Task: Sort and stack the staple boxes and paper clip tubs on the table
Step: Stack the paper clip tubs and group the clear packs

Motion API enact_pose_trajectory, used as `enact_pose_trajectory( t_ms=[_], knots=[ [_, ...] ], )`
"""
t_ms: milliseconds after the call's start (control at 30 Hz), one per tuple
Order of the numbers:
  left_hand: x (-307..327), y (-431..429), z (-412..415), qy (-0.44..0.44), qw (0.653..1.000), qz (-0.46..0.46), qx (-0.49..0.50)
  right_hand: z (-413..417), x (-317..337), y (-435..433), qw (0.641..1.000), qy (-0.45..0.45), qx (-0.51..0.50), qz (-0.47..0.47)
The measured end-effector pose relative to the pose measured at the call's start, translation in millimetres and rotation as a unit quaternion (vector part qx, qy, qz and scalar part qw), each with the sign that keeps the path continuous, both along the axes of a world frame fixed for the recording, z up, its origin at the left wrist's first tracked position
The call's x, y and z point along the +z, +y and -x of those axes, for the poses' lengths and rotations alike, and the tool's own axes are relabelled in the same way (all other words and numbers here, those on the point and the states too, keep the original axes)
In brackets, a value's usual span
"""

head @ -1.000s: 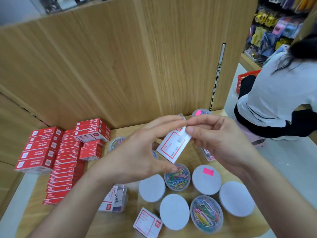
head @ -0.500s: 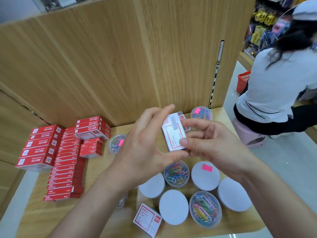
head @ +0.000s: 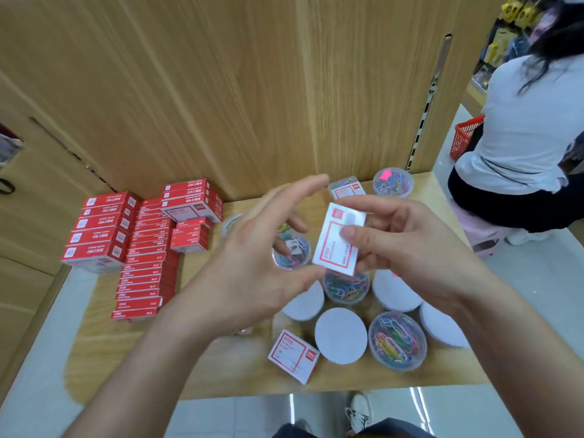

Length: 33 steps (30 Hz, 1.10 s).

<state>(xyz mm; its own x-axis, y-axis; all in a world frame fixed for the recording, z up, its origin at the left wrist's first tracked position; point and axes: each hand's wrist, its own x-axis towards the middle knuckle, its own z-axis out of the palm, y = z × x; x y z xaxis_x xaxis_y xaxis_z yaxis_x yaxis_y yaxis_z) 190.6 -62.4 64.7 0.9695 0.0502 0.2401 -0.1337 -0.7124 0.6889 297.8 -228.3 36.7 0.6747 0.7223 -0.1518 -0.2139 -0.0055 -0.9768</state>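
Right grip [head: 410, 248] pinched 1 white staple box [head: 330, 248]: thumb across the printed face, fingers curled behind. The box was in the air above the bench [head: 221, 368], face toward the camera. Long axis near upright but leaning, with the logo end up toward the right grip's fingertips and the other end down toward the left grip's thumb.

Left grip [head: 252, 254] sat just beside the box with fingers straight and spread, holding nothing. Its thumb tip was at the box's lower corner; can't tell if it touched.

Under both grips on the bench: 4 white-topped tubs [head: 341, 335] mixed with clear tubs of coloured clips [head: 396, 339]. 1 more clip tub [head: 392, 182] stood beyond the right grip by the wood panel, pink sticker on top. A 2nd white box [head: 294, 355] lay flat below the left grip, near the bench edge. Outboard of the left grip were the red staple boxes [head: 142, 267], stacked in rows.
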Motion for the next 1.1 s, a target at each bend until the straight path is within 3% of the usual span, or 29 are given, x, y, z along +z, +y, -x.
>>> enact_pose_trajectory(
  t_ms=[67,133,233,300,400,667,767,833,900,933,1100],
  knots=[
    [-2.0,7.2,22.4,-0.067,0.993,-0.081,0.048,8.8,-1.5,-0.8,0.999,0.007,-0.035,0.001],
    [-15.0,11.7,51.4,-0.066,0.991,-0.105,0.045,20.4,-3.2,-2.5,0.998,0.015,-0.062,0.003],
    [-45.1,5.7,87.9,0.024,0.992,-0.125,0.001,41.9,-6.2,-4.2,0.996,0.012,-0.092,0.006],
    [-66.5,-2.7,100.6,0.076,0.977,-0.195,-0.035,55.9,-9.5,-6.0,0.994,0.008,-0.108,0.005],
    [-98.5,-11.4,100.8,0.153,0.955,-0.254,-0.015,72.3,-15.0,-11.2,0.994,0.006,-0.106,0.012],
    [-118.4,-14.8,99.8,0.068,0.947,-0.304,0.085,108.8,-21.5,-4.6,0.991,-0.007,-0.135,-0.002],
    [-101.8,-15.7,118.2,0.020,0.973,-0.201,0.117,120.9,-23.2,0.6,0.990,-0.020,-0.140,0.005],
    [-84.0,-10.4,130.0,0.034,0.987,0.020,0.157,127.0,-24.0,3.9,0.991,-0.030,-0.131,0.013],
    [-69.3,-1.8,137.6,0.081,0.938,0.300,0.153,132.7,-24.0,10.3,0.994,-0.033,-0.106,0.014],
    [-64.2,3.6,139.5,0.089,0.915,0.366,0.142,136.3,-23.7,14.9,0.996,-0.035,-0.083,0.016],
    [-66.3,27.6,157.1,0.067,0.912,0.363,0.177,157.7,-20.7,48.8,0.996,-0.067,0.029,0.045]
  ],
)
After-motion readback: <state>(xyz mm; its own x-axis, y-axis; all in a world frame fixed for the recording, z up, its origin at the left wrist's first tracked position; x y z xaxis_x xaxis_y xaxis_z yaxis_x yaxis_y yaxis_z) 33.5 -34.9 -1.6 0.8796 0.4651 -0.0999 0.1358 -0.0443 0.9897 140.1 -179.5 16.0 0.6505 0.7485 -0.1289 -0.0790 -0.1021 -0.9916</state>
